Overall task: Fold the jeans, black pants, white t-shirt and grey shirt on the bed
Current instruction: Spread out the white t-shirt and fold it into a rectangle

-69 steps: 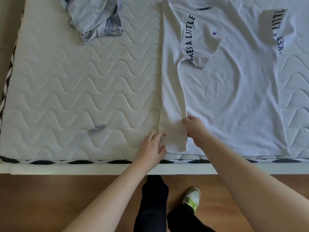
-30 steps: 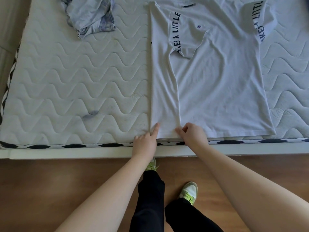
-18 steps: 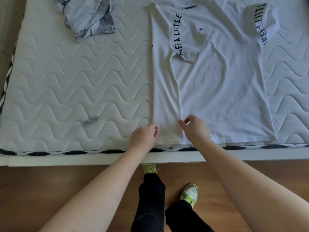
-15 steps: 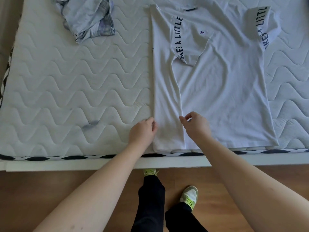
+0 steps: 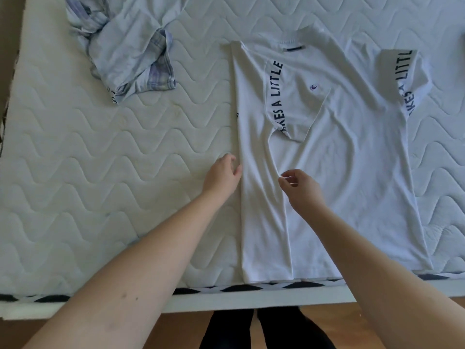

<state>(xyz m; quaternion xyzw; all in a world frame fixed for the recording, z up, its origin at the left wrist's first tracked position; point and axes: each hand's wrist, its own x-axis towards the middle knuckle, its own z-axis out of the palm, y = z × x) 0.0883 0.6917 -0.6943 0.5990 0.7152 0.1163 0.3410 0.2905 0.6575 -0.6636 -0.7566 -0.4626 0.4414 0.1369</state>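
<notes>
The white t-shirt (image 5: 352,177) lies flat on the bed, with black lettering on both sleeves. Its left side and left sleeve are folded inward over the body. My left hand (image 5: 221,176) rests at the folded left edge, fingers loosely curled and touching the cloth. My right hand (image 5: 302,190) sits on the inner edge of the folded strip, thumb and fingers pinched close together on the fabric. The grey shirt (image 5: 128,46) lies crumpled at the far left of the mattress. Jeans and black pants are out of view.
The quilted white mattress (image 5: 100,172) has a black-and-white patterned border along its near edge (image 5: 226,289). Below it are the white bed frame (image 5: 214,302), the wooden floor and my legs in black trousers (image 5: 264,331).
Both hands have slid up along the folded strip, from the hem to about the middle of the shirt. The view has tilted further over the bed.
</notes>
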